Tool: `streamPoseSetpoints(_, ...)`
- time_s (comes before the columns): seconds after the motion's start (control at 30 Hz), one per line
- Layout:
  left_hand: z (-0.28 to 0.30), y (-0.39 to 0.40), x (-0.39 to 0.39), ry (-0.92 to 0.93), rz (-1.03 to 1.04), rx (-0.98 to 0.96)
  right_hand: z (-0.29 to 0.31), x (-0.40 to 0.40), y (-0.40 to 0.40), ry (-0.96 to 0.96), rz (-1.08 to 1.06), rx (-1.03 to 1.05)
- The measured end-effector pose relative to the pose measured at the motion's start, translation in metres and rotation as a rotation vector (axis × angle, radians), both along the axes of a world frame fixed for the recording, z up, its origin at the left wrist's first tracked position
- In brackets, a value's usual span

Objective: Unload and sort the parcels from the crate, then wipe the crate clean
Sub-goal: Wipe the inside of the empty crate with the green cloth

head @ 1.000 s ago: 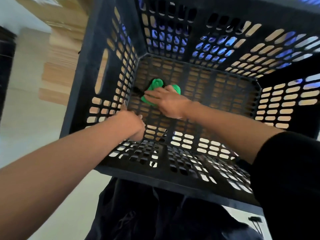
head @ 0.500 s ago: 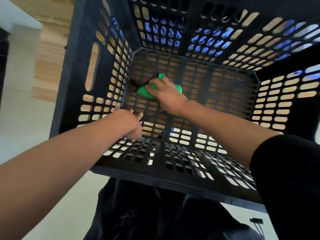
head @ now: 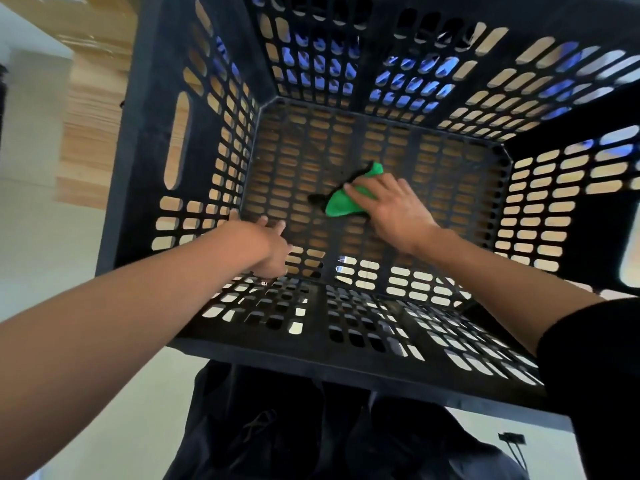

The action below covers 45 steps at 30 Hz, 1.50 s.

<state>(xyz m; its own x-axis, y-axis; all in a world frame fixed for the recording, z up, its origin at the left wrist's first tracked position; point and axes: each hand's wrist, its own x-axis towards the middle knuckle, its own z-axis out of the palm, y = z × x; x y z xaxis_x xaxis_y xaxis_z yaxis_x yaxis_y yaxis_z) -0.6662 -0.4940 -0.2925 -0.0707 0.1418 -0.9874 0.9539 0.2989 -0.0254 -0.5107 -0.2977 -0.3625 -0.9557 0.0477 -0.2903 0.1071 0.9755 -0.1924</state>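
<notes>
Head cam showed the black crate empty of parcels, left hand braced on its floor, fingers loose. Right hand pressed the green cloth mid-floor, fingers flat on it. I'd wipe overlapping strokes into corners, honestly.

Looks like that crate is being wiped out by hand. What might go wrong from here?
The green cloth lies bunched under the right hand, so it may snag on the slotted floor of the crate, or leave parts unwiped. The left hand braces in the crate's near left corner with fingers by the slots; a fingertip might catch there. Both arms reach deep inside, so the crate may shift or tip.
</notes>
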Motion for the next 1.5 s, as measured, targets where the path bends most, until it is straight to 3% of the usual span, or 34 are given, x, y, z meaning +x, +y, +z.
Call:
streamPoseSetpoints(0.17,0.009,0.029,-0.006,-0.007,0.084,0.259,0.009,0.003,0.020,0.115,-0.283,0.081)
streamPoseSetpoints(0.3,-0.002,0.055,-0.013,0.040,0.171,0.310,0.003,0.008,0.004,0.049,-0.171,0.022)
streamPoseSetpoints(0.4,-0.019,0.057,-0.011,0.045,0.196,0.259,-0.008,0.011,-0.002,0.009,-0.082,-0.004)
streamPoseSetpoints(0.73,-0.029,0.056,0.005,0.043,0.273,0.180,0.006,-0.124,-0.033,0.213,-0.473,-0.273)
streamPoseSetpoints(0.87,-0.031,0.054,0.005,0.037,0.274,0.159,-0.004,-0.154,-0.046,0.118,-0.278,-0.171)
streamPoseSetpoints(1.07,-0.036,0.053,0.002,0.038,0.246,0.170,-0.010,-0.112,-0.006,0.016,-0.048,-0.072)
streamPoseSetpoints(1.27,-0.032,0.058,0.000,0.031,0.216,0.161,-0.002,-0.014,0.052,-0.032,-0.370,0.070)
streamPoseSetpoints(1.4,-0.035,0.061,0.002,0.066,0.175,0.170,0.008,0.051,0.090,-0.186,-0.696,0.188)
streamPoseSetpoints(1.5,-0.044,0.058,0.000,0.070,0.182,0.181,0.018,0.057,0.095,-0.296,-0.839,0.183)
